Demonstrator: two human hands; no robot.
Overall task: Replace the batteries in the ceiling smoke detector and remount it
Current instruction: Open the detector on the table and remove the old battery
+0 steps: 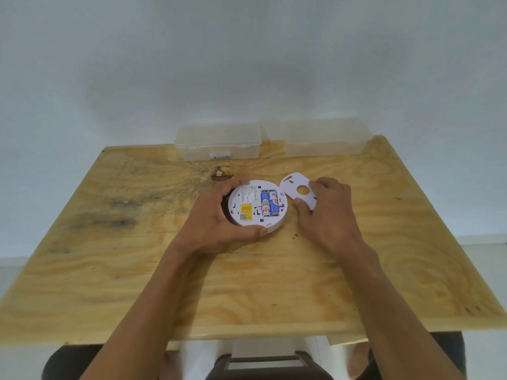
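Left hand point(219, 215) cups the upturned smoke detector point(257, 205) on the table point(137, 270), 2 batteries point(269, 202) seated, right hand point(326, 204) pinches the mounting plate point(295, 192) just beside it: best line up its tabs squarely before twisting, clear boxes point(219, 145) beyond.

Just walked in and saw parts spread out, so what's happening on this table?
A person is working on a round white smoke detector lying back-up on the plywood table. The left hand grips its rim; two blue-and-white batteries sit in its open compartment. The right hand holds the flat white mounting plate beside it, not yet fitted. Two clear plastic boxes stand at the far edge.
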